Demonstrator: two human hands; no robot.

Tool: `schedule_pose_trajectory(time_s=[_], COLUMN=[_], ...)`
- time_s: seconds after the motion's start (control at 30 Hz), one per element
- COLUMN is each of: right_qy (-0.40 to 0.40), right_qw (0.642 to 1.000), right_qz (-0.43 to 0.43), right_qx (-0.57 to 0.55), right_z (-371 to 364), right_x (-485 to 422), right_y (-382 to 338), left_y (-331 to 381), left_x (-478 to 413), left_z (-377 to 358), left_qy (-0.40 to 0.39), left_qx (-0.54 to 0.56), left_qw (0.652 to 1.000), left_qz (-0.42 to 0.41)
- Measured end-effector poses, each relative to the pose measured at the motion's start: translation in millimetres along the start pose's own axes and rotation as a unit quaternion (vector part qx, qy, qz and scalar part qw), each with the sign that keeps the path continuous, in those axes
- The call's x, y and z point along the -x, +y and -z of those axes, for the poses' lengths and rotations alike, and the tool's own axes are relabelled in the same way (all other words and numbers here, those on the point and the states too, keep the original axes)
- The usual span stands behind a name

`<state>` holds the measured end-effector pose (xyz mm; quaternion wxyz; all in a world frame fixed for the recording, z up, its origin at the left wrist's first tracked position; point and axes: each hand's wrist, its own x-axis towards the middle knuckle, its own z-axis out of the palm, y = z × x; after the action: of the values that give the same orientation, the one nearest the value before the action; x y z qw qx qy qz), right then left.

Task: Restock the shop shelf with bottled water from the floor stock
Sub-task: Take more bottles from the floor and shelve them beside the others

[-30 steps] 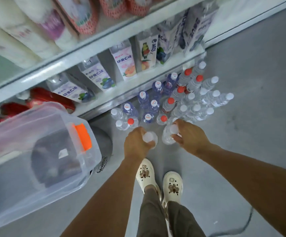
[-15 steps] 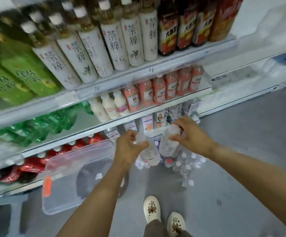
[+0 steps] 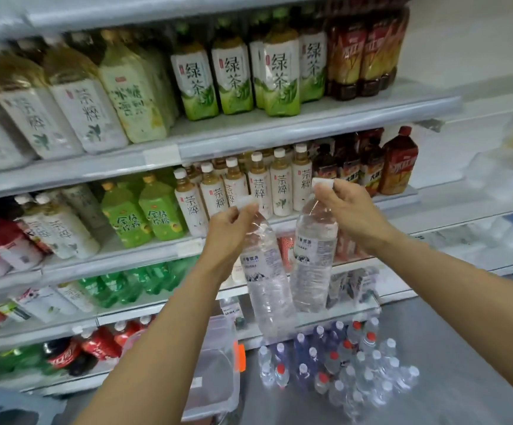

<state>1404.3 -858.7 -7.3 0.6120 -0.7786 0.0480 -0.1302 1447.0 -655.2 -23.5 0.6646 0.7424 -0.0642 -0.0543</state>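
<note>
My left hand (image 3: 229, 230) grips the neck of a clear water bottle (image 3: 267, 280) with a white cap, which hangs tilted in front of the shelves. My right hand (image 3: 345, 210) pinches a second clear water bottle (image 3: 313, 262) by its white cap, and that bottle hangs beside the first one. Both are raised in the air at the height of the tea-bottle shelf (image 3: 279, 222). The floor stock of water bottles (image 3: 341, 372), with white, red and blue caps, stands low on the grey floor by the shelf's foot.
Shelves hold rows of green tea bottles (image 3: 233, 78), pale tea bottles (image 3: 259, 188), red-labelled drinks (image 3: 397, 162) and green soda bottles (image 3: 132, 283). A clear plastic bin (image 3: 215, 372) with an orange latch lies on the floor left of the stock. Grey floor (image 3: 463, 348) extends to the right.
Both hands have lifted their water bottles from the floor stock up to mid-shelf height. The view has swung upward from the floor to the shelves.
</note>
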Motion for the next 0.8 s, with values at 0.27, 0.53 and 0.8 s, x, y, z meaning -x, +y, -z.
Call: schedule_pose_trajectory(time_s=[0.27, 0.53, 0.8], right_qy=[-0.060, -0.083, -0.085], right_qw=[0.995, 0.987, 0.976], right_qz=[0.030, 0.096, 0.188], right_qx=[-0.069, -0.096, -0.068], right_z=[-13.2, -51.6, -115.6], right_x=[-9.5, -36.7, -87.6], right_y=[-83.7, -160.2, -272.3], left_y=[80.0, 144.5, 216.5], left_x=[15.7, 7.3, -28.5], left_z=[25.5, 75.6, 168.9], left_qy=[-0.031, -0.007, 0.055], left_qx=[0.026, -0.016, -0.062], left_qw=[0.999, 0.995, 0.984], left_qz=[-0.029, -0.099, -0.158])
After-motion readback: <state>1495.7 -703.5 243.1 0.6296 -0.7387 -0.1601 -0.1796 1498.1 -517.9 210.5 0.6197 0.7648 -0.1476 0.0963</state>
